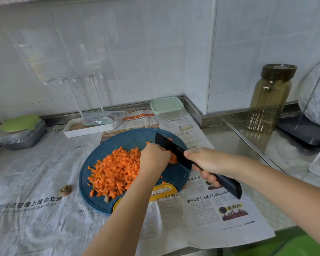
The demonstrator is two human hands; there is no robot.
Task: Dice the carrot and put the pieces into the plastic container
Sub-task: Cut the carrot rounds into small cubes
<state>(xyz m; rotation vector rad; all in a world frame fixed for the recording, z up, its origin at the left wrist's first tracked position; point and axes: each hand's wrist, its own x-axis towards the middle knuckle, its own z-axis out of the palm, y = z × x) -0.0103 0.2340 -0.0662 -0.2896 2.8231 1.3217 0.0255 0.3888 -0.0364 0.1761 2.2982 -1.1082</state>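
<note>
The cutting board (118, 141) lies on newspaper (201, 209) before me, the diced carrot (115, 172) heaped on its left half. My left hand (153, 159) is just right of the heap, the knife (172, 148) in my right hand (209, 163) beside it. Behind the board stands the plastic container (166, 107), a tray (85, 131) to its left, a jar (270, 100) well off right.

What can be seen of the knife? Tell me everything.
The knife has a broad, matte black rectangular blade and a dark, thick handle that looks plastic. The right hand grips the handle, fingers curled under it. The blade slants over the blue cutting board, its edge down on the carrot piece that the left hand holds.
</note>
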